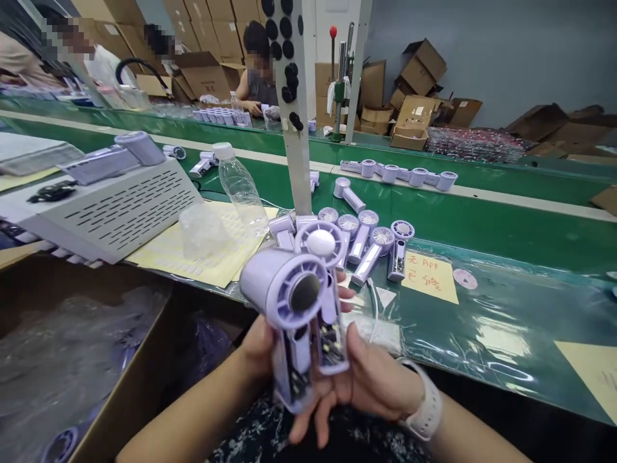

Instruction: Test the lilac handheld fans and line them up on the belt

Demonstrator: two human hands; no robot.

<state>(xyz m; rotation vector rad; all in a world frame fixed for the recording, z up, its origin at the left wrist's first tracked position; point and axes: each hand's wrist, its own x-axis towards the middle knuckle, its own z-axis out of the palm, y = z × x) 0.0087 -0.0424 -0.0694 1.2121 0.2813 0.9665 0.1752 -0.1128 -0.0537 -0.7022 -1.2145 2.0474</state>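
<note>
The likeliest trouble here is a slip: the near fan (283, 315) and the far fan (330, 312) are held side by side above the person's lap, so a loose grip on either smooth handle could let it drop — perhaps into the box (159, 360) at lower left. Both handles are uncovered on the side facing the camera, so a fingertip straying inside could tug the wires (331, 337), and the two shells, overlapping in this view, might scuff if they are knocked together. The near fan's handle stands just right of the thumb of the left hand (258, 347), which presses along its left side; that hand's fingers go out of sight behind. Fingertips show past the far fan's right edge, probably the left hand's, though I cannot be sure. The right hand (380, 376) has its thumb beside the far fan's handle, palm below and behind it, with two fingers spread downward under the handles; I cannot tell whether it grips or merely steadies. Beyond, on the table (491, 302), lie more fans (369, 244), a white cable (373, 308) and a yellow note (429, 276) — all apart from the pair in hand.
</note>
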